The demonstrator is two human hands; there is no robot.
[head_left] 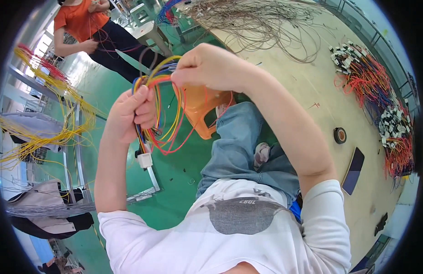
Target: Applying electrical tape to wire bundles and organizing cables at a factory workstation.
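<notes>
1. While left hand (133,110) is gripping looped wires (159,81), right hand (203,69) is pinching them
2. Wires are spanning both hands, apparently being gathered
3. Next move is probably needing steady left grip

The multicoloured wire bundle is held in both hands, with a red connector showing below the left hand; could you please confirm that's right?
Not quite: the connector below the left hand is white, not red, as the head view shows; the rest stands.

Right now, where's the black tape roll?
Head view, right side: the black tape roll lies on the table, just above the phone in the picture and right of the right forearm.
</notes>
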